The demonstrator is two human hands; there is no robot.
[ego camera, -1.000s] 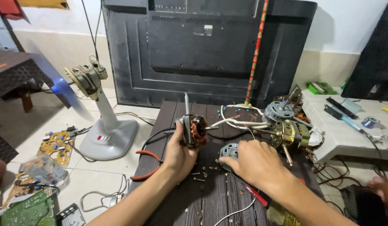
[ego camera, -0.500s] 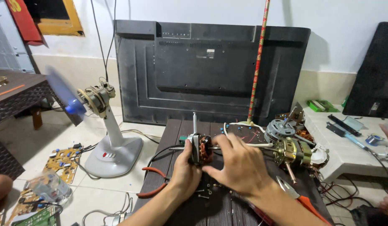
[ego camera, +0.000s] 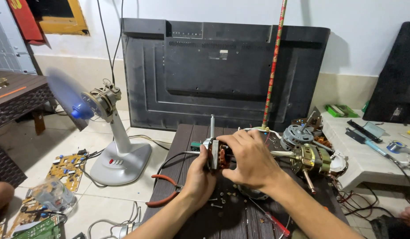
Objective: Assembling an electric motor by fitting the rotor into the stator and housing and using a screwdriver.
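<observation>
- A small fan motor (ego camera: 217, 156), copper windings showing between its metal plates, is held upright just above the middle of the dark slatted table (ego camera: 182, 137), its thin shaft (ego camera: 211, 126) pointing straight up.
- The left hand (ego camera: 199, 179) clasps the motor from below and behind, thumb against its near plate, apparently to steady it.
- The right hand (ego camera: 249, 159) wraps over the motor's right side, fingers curled across the top edge; likely this braces it against the other grip.
- Loose screws (ego camera: 218, 204) lie scattered on the table beneath the hands, within easy reach.
- Red-handled pliers (ego camera: 163, 190) rest at the table's left edge.
- 2 more motors (ego camera: 309, 150), 1 brass-coloured, sit near the right edge with white wires trailing.
- On the floor beyond the left edge stands a pedestal fan (ego camera: 112, 146) with no guard, its blue blade blurred.
- A large dark panel (ego camera: 222, 71) leans against the wall behind the table's far edge.
</observation>
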